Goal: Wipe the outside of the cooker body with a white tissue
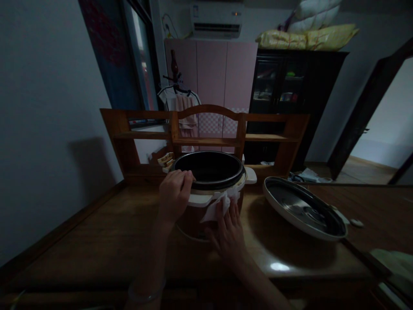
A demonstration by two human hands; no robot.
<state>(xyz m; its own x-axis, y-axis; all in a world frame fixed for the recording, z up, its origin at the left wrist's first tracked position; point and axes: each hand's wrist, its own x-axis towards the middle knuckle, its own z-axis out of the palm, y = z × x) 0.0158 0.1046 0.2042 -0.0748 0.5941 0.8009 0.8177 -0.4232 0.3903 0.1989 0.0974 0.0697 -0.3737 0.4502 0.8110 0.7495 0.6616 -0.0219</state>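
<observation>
A large rice cooker (198, 221) with a brown body and pale upper rim stands on the wooden desk. Its dark inner pot (209, 165) sits inside, with the top uncovered. My left hand (176, 193) is closed over the near left edge of the cooker, fingertips curled inward over the rim. With its fingers stretched up along the front right, my right hand (229, 230) presses a crumpled white tissue (214, 210) against the cooker just below the rim. To the right lies the round lid (298, 206), inner metal side facing up, tilted on the desk.
A wooden shelf rail (209, 141) runs along the desk's back edge. A wall (48, 150) borders the left side. Small pale items (166, 160) sit behind the cooker's left side. Light-coloured cloth (395, 265) lies at the lower right.
</observation>
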